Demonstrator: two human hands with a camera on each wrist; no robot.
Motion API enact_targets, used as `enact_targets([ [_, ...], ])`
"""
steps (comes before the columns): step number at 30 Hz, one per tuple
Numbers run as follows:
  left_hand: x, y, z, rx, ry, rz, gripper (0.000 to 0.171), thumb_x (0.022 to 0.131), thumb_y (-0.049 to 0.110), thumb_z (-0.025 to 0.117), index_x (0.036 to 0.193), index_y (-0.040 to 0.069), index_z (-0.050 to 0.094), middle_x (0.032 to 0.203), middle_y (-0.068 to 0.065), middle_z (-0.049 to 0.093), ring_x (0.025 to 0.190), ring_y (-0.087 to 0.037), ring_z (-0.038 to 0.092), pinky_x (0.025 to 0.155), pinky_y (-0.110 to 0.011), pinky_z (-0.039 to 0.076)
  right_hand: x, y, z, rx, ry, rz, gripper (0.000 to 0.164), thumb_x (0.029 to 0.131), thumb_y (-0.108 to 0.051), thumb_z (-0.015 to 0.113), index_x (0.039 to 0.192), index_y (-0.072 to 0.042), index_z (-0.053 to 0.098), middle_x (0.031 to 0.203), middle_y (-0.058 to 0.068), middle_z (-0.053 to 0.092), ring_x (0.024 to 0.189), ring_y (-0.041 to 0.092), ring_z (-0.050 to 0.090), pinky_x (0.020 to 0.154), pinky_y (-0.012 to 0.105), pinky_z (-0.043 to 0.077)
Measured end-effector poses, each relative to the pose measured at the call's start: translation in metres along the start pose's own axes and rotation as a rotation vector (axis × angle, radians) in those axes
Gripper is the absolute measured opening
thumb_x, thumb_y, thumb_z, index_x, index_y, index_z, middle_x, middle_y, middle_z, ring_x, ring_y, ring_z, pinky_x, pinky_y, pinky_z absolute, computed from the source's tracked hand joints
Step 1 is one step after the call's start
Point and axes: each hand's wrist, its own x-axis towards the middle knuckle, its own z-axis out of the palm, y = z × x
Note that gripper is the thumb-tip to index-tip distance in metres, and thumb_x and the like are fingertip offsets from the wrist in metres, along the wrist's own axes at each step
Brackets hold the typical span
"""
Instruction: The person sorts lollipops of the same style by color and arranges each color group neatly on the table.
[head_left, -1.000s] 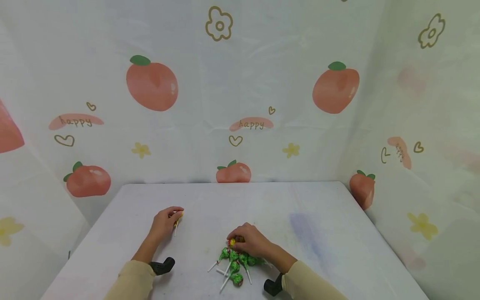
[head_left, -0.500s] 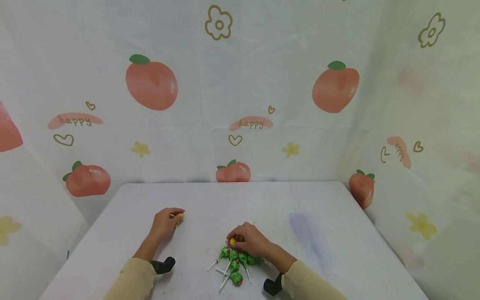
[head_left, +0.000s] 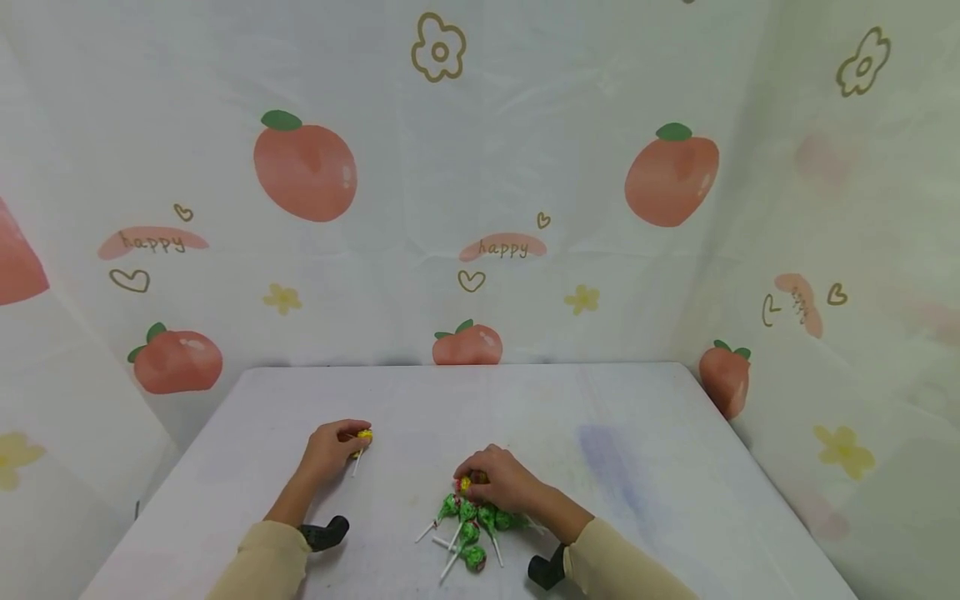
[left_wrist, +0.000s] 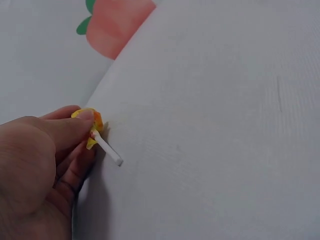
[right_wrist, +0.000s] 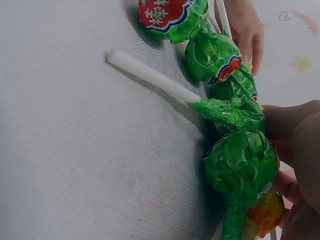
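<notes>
My left hand (head_left: 326, 451) is well to my 10 o'clock, its thumb and fingers pinching a yellow lollipop (left_wrist: 99, 121) by the wrapped head. That head sits at the hand's 2 o'clock, and its bare white stick slants down toward 7 o'clock in the head view.

My right hand (head_left: 499, 481) is bent over the far end of the pile, fingers and thumb curled round a red-and-yellow lollipop (head_left: 465, 484); how firmly they press on it I can't tell. From my right wrist an orange-yellow wrapper (right_wrist: 266, 215) shows beside my fingers, though I can't tell whether it is the same sweet.

The green lollipops (head_left: 474, 558) lie bunched and overlapping at my right hand's 7 o'clock, most sticks aimed between 5 and 8, one toward 10.

All this is on the white table (head_left: 697, 500), with a peach-printed backdrop (head_left: 420, 158) at 12 o'clock behind it
</notes>
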Motion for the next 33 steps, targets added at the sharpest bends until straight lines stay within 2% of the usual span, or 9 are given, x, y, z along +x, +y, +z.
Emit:
enact_targets([
  [7, -0.001, -0.001, 0.004, -0.038, 0.020, -0.022, 0.029, 0.088, 0.010, 0.070, 0.116, 0.002, 0.069, 0.104, -0.008, 0.066, 0.087, -0.020, 0.060, 0.071, -0.030, 0.049, -0.001, 0.000, -0.002, -0.027, -0.010, 0.000, 0.020, 0.090, -0.018, 0.070, 0.110, -0.020, 0.072, 0.098, -0.016, 0.062, 0.089, 0.005, 0.047, 0.078, 0.026, 0.041],
  [21, 0.000, 0.006, 0.015, -0.026, 0.002, 0.014, 0.029, 0.087, 0.011, 0.072, 0.116, 0.005, 0.070, 0.104, -0.007, 0.068, 0.083, -0.017, 0.058, 0.071, -0.032, 0.047, 0.000, -0.002, -0.002, -0.018, -0.008, -0.002, 0.020, 0.090, -0.016, 0.070, 0.110, -0.020, 0.072, 0.096, -0.017, 0.061, 0.088, 0.005, 0.047, 0.076, 0.025, 0.040],
  [33, -0.002, 0.002, 0.021, 0.010, 0.047, 0.042, 0.027, 0.087, 0.014, 0.073, 0.113, 0.006, 0.072, 0.097, -0.005, 0.067, 0.079, -0.017, 0.056, 0.067, -0.030, 0.045, 0.002, -0.002, -0.004, -0.044, -0.033, 0.002, 0.020, 0.090, -0.017, 0.070, 0.109, -0.021, 0.072, 0.090, -0.018, 0.060, 0.083, 0.004, 0.046, 0.073, 0.023, 0.039],
])
